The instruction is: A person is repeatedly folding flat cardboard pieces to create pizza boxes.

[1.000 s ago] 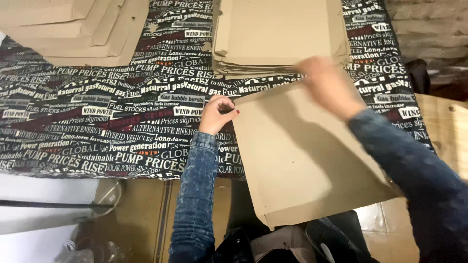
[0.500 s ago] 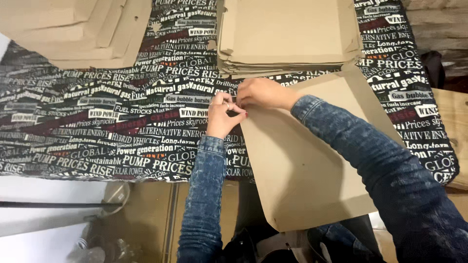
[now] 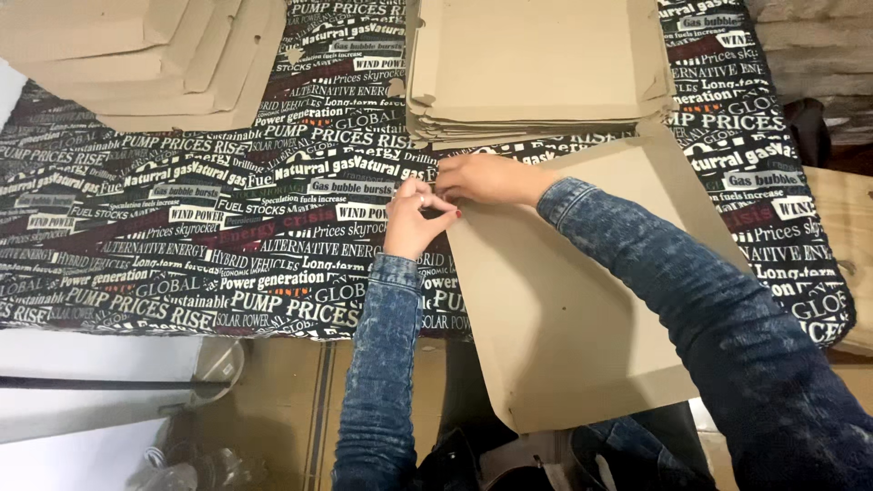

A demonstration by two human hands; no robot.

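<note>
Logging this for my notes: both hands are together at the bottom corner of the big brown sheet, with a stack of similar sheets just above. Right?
Not quite. The head view shows the left hand and right hand meeting at the brown sheet's upper left corner, not the bottom. The stack does lie just above.

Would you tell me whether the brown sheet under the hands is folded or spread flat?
Spread flat: the brown sheet shows no visible crease.

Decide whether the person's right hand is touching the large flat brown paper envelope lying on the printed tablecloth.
Touching. The head view shows the right hand pressed on the top-left corner of the brown paper envelope.
</note>
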